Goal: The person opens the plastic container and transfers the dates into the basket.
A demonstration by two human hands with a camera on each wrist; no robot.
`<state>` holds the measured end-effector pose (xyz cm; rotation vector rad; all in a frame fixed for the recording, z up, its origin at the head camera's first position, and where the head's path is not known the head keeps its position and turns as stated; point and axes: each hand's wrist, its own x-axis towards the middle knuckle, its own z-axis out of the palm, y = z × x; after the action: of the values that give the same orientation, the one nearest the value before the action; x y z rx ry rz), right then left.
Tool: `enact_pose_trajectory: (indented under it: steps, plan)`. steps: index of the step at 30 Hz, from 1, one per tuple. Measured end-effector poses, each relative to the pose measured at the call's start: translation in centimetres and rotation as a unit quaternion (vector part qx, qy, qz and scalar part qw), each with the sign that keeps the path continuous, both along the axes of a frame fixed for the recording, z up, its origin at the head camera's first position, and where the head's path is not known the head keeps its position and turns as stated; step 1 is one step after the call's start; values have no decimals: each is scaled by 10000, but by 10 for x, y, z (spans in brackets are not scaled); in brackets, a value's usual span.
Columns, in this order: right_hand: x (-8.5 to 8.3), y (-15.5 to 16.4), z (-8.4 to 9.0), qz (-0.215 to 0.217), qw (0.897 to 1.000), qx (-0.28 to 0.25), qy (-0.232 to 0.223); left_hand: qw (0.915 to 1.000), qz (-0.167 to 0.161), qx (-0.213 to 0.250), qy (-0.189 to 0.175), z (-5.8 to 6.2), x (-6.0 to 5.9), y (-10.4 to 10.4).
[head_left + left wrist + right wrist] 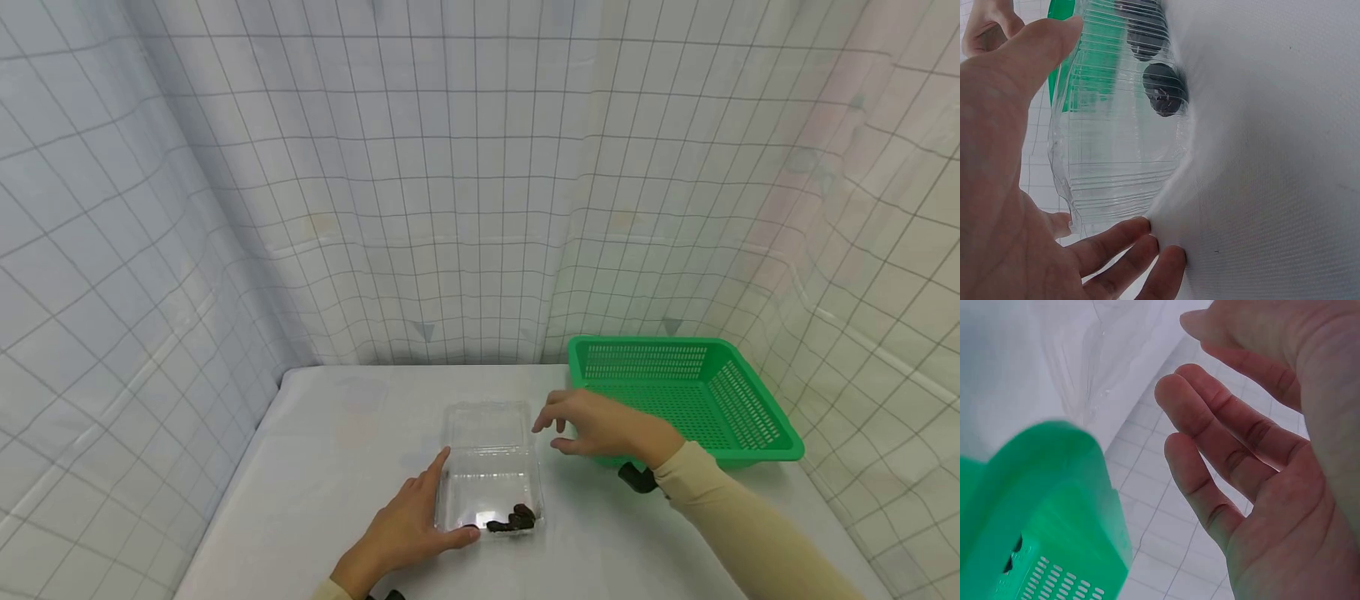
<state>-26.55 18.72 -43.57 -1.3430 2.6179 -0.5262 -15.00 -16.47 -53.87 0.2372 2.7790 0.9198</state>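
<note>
Our left hand [401, 529] braces the clear plastic clamshell box [489, 479], mid-table, fingers straight along its left wall; right hand [596, 425] hovers open, empty. We judge it light, flimsy, slippery: hold by the rim.

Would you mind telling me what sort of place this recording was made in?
Probably a staged recording booth, not a home: grid-lined white curtains enclose a white-covered table, which carries only a clear plastic clamshell box and a green basket.
</note>
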Motion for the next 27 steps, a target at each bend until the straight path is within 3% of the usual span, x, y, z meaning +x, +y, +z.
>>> enact_pose_trajectory:
  steps: [27]
  plan:
    - [12,-60,-27,711,9899,995,-722,9999,-96,-22,70,3,1,-1]
